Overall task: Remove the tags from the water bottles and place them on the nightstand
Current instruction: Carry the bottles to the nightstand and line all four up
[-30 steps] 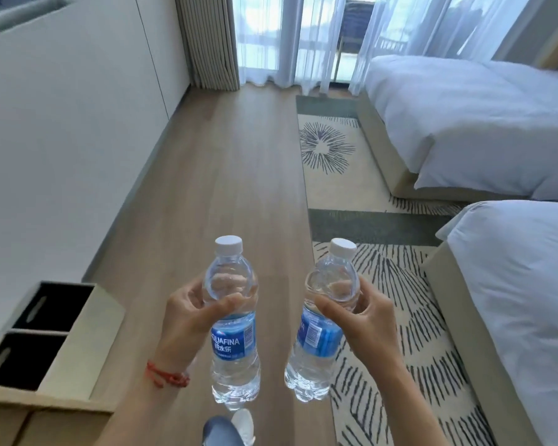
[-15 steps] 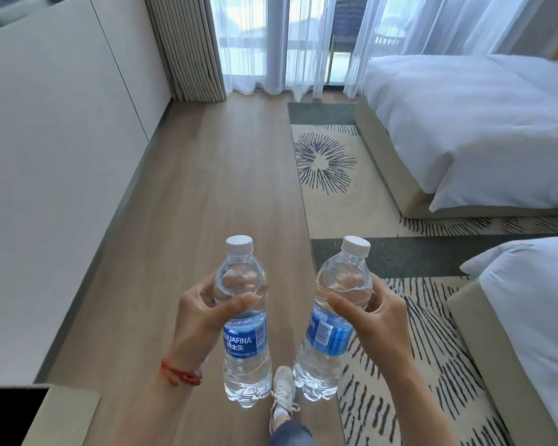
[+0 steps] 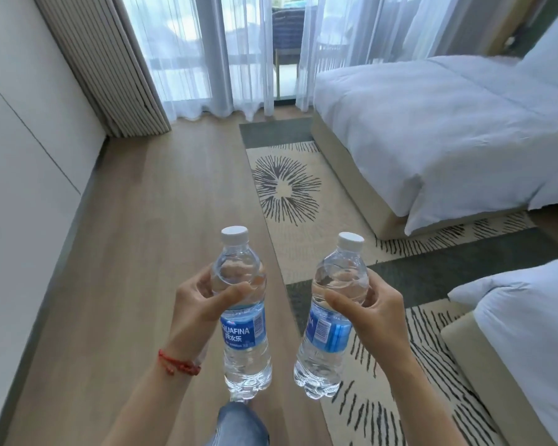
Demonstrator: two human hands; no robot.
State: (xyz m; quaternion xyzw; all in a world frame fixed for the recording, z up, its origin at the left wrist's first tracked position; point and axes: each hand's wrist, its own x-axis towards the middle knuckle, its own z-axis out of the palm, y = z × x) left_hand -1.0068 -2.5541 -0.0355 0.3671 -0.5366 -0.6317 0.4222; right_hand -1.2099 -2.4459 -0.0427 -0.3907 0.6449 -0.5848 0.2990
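Head view: left hand [image 3: 195, 305] clenched round the left bottle [image 3: 244, 312], right hand [image 3: 376, 312] round the right bottle [image 3: 331, 320], both upright over the floor [image 3: 136, 239], no tags visible, nightstand out of frame — I'd carry them level, grips firm.

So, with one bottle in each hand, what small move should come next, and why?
Probably keep walking forward along the wooden floor toward the gap between the two beds. The left hand and right hand each grip a capped bottle: left bottle, right bottle. No nightstand is in view, and no tags show.
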